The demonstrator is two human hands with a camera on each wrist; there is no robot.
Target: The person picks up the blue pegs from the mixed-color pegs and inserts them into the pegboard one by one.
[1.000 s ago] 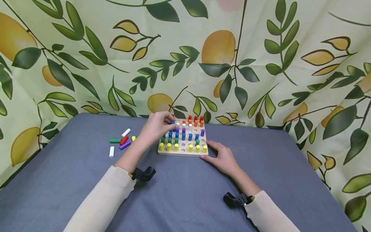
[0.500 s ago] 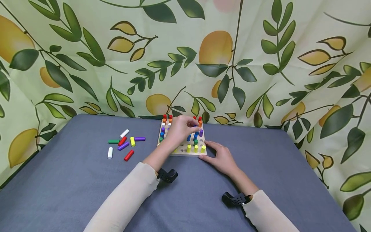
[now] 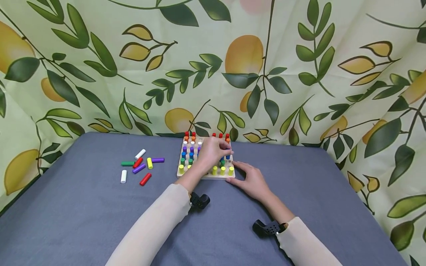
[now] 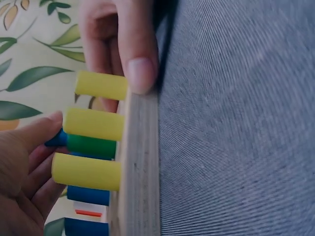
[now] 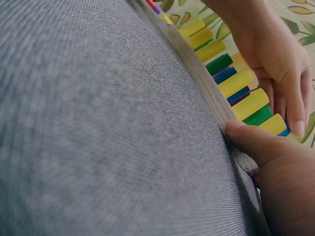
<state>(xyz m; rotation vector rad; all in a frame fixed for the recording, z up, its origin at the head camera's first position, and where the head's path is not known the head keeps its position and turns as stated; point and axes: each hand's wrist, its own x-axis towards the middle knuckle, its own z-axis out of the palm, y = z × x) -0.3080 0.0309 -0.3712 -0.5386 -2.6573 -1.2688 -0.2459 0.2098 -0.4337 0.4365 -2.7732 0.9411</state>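
Note:
A wooden pegboard (image 3: 217,177) stands on the table, with rows of coloured pegs upright in it. My left hand (image 3: 210,153) reaches over the board's right half, hiding several pegs in the middle. Its thumb and fingers pinch a blue peg (image 4: 56,138) at the right-hand column, behind a green peg (image 4: 91,145) and a yellow peg (image 4: 93,123). My right hand (image 3: 252,180) grips the board's front right corner, thumb (image 5: 235,126) on the front edge and the other fingers along the right side.
Loose pegs lie left of the board: a red peg (image 3: 145,179), a yellow peg (image 3: 149,163), a purple peg (image 3: 139,168), a green peg (image 3: 127,163), a white peg (image 3: 124,176) and others. A leaf-and-fruit patterned cloth (image 3: 186,74) hangs behind the table (image 3: 83,207).
My left hand has carried the blue peg from the board's back left to its right side, lower down. Loose pegs that the arm hid now show. My right hand keeps its place.

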